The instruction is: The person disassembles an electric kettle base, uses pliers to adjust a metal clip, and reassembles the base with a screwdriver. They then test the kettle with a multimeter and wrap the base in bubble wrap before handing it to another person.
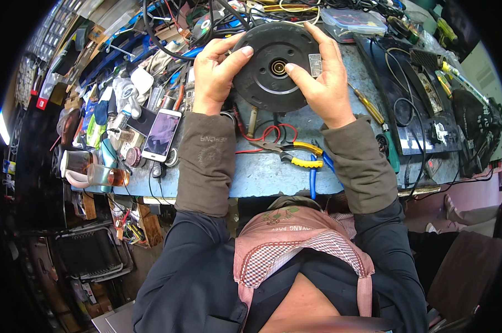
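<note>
Over the far middle of the bench I hold a round black kettle base (pixel 265 91), its brass-ringed centre connector facing up. My left hand (pixel 215 72) grips its left rim, thumb on top. The fingers of my right hand (pixel 327 86) wrap round the right edge, and its thumb presses beside the connector. Below the base lie a red wire lead (pixel 273 132) and yellow-handled pliers (pixel 302 161). A blue-handled tool (pixel 313 180) sits partly under the pliers. To the right of my right hand is a screwdriver with a yellow handle (pixel 369 105).
A white phone (pixel 162 133) leans among clutter on the left, near a glass cup of brown liquid (pixel 111 176) by the bench edge. At right are a green-handled tool (pixel 392 147) and a dark panel (pixel 409 130) with cables. A clear plastic box (pixel 353 23) stands behind.
</note>
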`<action>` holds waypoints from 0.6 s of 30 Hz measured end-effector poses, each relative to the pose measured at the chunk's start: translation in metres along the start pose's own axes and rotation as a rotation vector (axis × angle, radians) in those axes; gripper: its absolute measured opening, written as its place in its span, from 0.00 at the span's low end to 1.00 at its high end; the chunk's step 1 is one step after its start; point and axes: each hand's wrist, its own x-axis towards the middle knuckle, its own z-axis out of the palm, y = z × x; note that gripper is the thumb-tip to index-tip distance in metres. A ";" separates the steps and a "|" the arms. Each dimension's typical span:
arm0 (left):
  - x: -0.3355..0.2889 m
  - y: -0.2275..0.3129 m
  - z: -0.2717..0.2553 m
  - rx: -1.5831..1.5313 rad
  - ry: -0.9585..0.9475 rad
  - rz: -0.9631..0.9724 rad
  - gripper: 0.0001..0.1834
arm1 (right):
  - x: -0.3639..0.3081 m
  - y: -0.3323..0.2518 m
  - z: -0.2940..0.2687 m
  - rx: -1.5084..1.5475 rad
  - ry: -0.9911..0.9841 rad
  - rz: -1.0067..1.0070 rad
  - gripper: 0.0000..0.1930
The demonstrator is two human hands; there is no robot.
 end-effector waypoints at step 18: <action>0.011 -0.002 -0.001 0.030 -0.110 -0.071 0.25 | 0.007 0.007 -0.003 0.825 0.081 0.512 0.29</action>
